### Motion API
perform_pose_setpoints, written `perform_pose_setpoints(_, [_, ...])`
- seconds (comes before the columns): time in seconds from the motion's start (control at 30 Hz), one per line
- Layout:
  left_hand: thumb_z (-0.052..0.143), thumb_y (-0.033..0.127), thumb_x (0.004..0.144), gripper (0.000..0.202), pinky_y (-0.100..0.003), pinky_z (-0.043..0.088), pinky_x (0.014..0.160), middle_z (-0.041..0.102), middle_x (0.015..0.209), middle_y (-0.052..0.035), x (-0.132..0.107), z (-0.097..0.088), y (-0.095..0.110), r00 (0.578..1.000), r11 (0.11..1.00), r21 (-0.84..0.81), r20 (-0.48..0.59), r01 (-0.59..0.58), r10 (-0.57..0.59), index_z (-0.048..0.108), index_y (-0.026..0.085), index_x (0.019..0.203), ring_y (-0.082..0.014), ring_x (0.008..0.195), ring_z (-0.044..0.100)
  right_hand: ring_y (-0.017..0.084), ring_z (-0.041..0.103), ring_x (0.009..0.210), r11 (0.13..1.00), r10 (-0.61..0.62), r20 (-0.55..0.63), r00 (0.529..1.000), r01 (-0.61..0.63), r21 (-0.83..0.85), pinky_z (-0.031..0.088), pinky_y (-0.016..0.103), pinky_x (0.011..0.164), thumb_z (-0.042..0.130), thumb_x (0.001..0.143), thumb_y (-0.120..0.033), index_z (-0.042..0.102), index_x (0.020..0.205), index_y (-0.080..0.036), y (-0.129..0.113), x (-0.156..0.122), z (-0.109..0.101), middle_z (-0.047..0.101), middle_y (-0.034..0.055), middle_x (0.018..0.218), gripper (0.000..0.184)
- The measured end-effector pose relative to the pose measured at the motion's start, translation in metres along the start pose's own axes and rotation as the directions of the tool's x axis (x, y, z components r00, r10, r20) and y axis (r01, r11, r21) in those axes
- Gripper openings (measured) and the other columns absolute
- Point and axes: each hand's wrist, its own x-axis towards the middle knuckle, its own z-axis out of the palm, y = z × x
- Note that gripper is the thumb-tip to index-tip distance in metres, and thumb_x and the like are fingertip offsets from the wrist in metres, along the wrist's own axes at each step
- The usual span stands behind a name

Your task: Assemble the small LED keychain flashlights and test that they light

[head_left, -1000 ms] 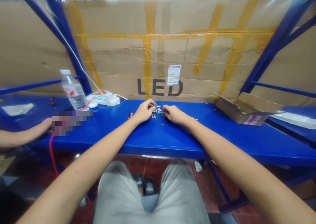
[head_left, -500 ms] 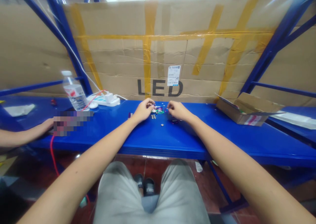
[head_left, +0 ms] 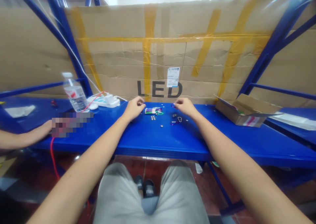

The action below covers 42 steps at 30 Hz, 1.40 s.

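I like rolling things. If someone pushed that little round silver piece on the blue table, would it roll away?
Probably not far. The round silver piece looks flat like a coin and lies on its face on the blue table, so it would likely slide. It seems tiny, so probably light, and perhaps fiddly to pinch.

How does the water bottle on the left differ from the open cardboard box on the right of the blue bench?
The water bottle is clear plastic with a red label and stands upright; the cardboard box is brown and opaque, low and wide, with a flap raised open. The bottle is capped, the box open. The bottle stands left of the left hand, by a white power strip; the box lies right of the right hand. Both rest on the blue bench.
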Motion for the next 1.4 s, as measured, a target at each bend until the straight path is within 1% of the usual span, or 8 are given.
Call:
perform_pose_setpoints(0.13, [0.065, 0.024, 0.074, 0.01, -0.03, 0.049, 0.069, 0.073, 0.078, -0.0054, 0.0, -0.01, -0.007, 0.995, 0.972, 0.226, 0.086, -0.068, 0.05, 0.07, 0.02, 0.081, -0.0198, 0.073, 0.067, 0.019, 0.067, 0.083, 0.996, 0.016, 0.027, 1.0, -0.013, -0.091, 0.047, 0.026, 0.074, 0.063, 0.082, -0.018, 0.075, 0.082, -0.013, 0.0, -0.001, -0.002, 0.075, 0.0085, 0.084, 0.013])
perform_pose_setpoints(0.3, [0.065, 0.027, 0.072, 0.011, -0.026, 0.044, 0.055, 0.071, 0.065, -0.0054, -0.003, -0.008, -0.012, 0.954, 0.952, 0.293, 0.3, -0.083, -0.009, 0.071, 0.021, 0.064, -0.0172, 0.057, 0.062, 0.019, 0.069, 0.087, 0.997, 0.012, 0.063, 0.998, -0.007, -0.071, 0.049, 0.026, 0.077, 0.064, 0.081, -0.012, 0.077, 0.086, -0.013, -0.003, -0.001, -0.001, 0.077, 0.0101, 0.09, 0.013])
perform_pose_setpoints(0.43, [0.067, 0.028, 0.069, 0.011, -0.025, 0.04, 0.05, 0.069, 0.06, -0.0044, -0.005, -0.008, -0.012, 0.947, 0.946, 0.306, 0.321, -0.104, 0.0, 0.071, 0.021, 0.062, -0.0159, 0.051, 0.06, 0.018, 0.069, 0.085, 0.997, -0.037, 0.099, 0.994, 0.043, -0.058, 0.05, 0.026, 0.077, 0.067, 0.08, -0.014, 0.077, 0.087, -0.013, -0.003, -0.001, 0.001, 0.077, 0.0088, 0.09, 0.011])
perform_pose_setpoints(0.57, [0.062, 0.026, 0.074, 0.011, -0.027, 0.043, 0.055, 0.07, 0.062, -0.0035, -0.006, -0.008, -0.006, 0.947, 0.953, 0.291, 0.321, -0.089, -0.009, 0.071, 0.022, 0.068, -0.0164, 0.053, 0.061, 0.016, 0.068, 0.076, 0.991, -0.116, 0.207, 0.972, 0.126, -0.035, 0.049, 0.024, 0.07, 0.066, 0.082, -0.016, 0.076, 0.086, -0.015, -0.009, -0.008, 0.013, 0.076, 0.0062, 0.087, 0.011])
perform_pose_setpoints(0.77, [0.062, 0.025, 0.077, 0.012, -0.031, 0.048, 0.074, 0.073, 0.08, -0.0054, 0.001, 0.014, 0.003, 0.944, 0.943, 0.221, 0.273, -0.248, 0.184, 0.074, 0.023, 0.077, -0.0206, 0.072, 0.064, 0.018, 0.066, 0.077, 0.949, -0.199, 0.373, 0.906, 0.273, -0.157, 0.046, 0.025, 0.072, 0.066, 0.079, -0.014, 0.076, 0.076, -0.017, -0.026, -0.02, 0.033, 0.075, 0.0053, 0.077, 0.012])
perform_pose_setpoints(0.97, [0.07, 0.02, 0.067, 0.005, -0.033, 0.047, 0.081, 0.067, 0.07, -0.0056, 0.017, 0.044, 0.007, 0.865, 0.894, 0.229, 0.426, -0.385, 0.263, 0.072, 0.024, 0.065, -0.0235, 0.075, 0.063, 0.018, 0.066, 0.085, 0.944, -0.261, 0.215, 0.941, 0.295, -0.146, 0.046, 0.024, 0.08, 0.057, 0.082, -0.01, 0.076, 0.081, -0.017, -0.024, -0.015, 0.02, 0.077, 0.0059, 0.091, 0.02])
perform_pose_setpoints(1.17, [0.065, 0.013, 0.068, 0.014, -0.032, 0.046, 0.072, 0.071, 0.069, -0.0036, 0.02, 0.044, 0.008, 0.847, 0.917, 0.225, 0.5, -0.33, 0.183, 0.074, 0.023, 0.068, -0.0208, 0.068, 0.064, 0.017, 0.066, 0.082, 0.966, -0.225, 0.159, 0.961, 0.242, -0.096, 0.046, 0.024, 0.075, 0.056, 0.08, -0.009, 0.074, 0.082, -0.015, -0.019, -0.012, 0.016, 0.076, 0.006, 0.089, 0.02])
perform_pose_setpoints(1.4, [0.069, 0.026, 0.074, 0.015, -0.035, 0.052, 0.079, 0.076, 0.084, -0.0068, 0.019, 0.031, 0.022, 0.918, 0.992, -0.085, 0.378, -0.096, 0.121, 0.076, 0.017, 0.083, -0.0211, 0.08, 0.069, 0.017, 0.067, 0.088, 0.969, -0.217, 0.13, 0.968, 0.198, 0.146, 0.05, 0.027, 0.082, 0.064, 0.083, -0.018, 0.073, 0.09, -0.014, -0.027, -0.013, 0.022, 0.076, 0.0079, 0.095, 0.012])
